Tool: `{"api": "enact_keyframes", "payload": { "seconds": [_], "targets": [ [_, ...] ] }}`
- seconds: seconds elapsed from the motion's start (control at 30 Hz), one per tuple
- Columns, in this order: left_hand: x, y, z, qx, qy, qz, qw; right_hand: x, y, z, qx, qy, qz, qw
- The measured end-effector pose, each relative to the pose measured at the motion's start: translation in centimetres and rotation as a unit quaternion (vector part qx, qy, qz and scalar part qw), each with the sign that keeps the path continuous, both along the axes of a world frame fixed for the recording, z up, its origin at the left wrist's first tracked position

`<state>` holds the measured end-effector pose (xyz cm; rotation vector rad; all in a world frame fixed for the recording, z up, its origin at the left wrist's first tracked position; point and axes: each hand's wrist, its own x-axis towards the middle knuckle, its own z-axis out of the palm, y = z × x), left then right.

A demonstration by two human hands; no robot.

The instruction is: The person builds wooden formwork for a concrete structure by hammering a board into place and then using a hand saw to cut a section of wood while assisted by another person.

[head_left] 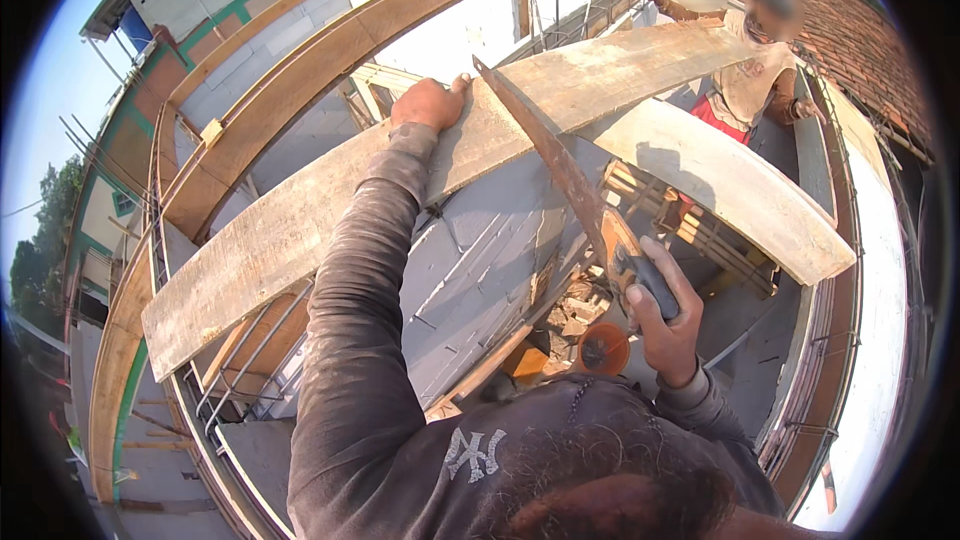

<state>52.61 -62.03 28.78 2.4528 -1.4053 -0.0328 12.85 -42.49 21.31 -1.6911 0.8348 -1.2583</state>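
Observation:
A long, weathered wooden plank slants across the view from near left to far right. My left hand is closed over its far edge, with the thumb pointing along the board toward the saw. In my right hand is a handsaw with a rusty blade and a dark grip. The blade lies across the plank, its tip by the far edge, just right of my left hand. I cannot tell whether the teeth have cut into the wood. A second, paler plank reaches from under the first toward the right.
A person stands by the plank's far end, another beside them. Below are a grey block wall, an orange bucket and bundled sticks. Steel bars and upright formwork boards line the left. A tiled roof rises far right.

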Motion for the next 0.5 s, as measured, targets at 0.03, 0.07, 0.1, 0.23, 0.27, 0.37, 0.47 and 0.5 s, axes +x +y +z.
{"api": "enact_keyframes", "payload": {
  "seconds": [0.03,0.07,0.1,0.23,0.27,0.37,0.47,0.5],
  "targets": [
    [0.1,0.2,0.0,0.001,0.003,-0.003,1.0,-0.3,0.2,-0.2,0.013,-0.013,-0.008,1.0],
    [0.3,0.2,-0.2,-0.005,0.004,0.0,1.0,-0.3,0.3,-0.4,0.02,-0.019,-0.01,1.0],
    [0.2,0.3,-0.3,-0.01,0.007,-0.004,1.0,-0.5,0.4,-0.6,0.027,-0.025,-0.014,0.999],
    [0.2,0.3,-0.3,-0.003,0.007,0.0,1.0,-1.0,0.8,-1.1,0.046,0.008,-0.06,0.997],
    [0.2,0.1,-0.1,-0.001,0.005,-0.005,1.0,-1.1,0.7,-1.1,0.0,0.015,-0.073,0.997],
    [0.8,0.3,-0.5,0.015,0.009,-0.012,1.0,-0.9,0.9,-0.6,-0.045,0.034,-0.086,0.995],
    [1.2,0.6,-0.7,0.021,-0.003,0.005,1.0,0.9,-0.2,0.8,-0.099,0.038,-0.08,0.991],
    [1.3,0.6,-0.6,0.023,0.002,0.004,1.0,1.9,-0.9,1.4,-0.144,0.035,-0.077,0.986]
  ]
}}
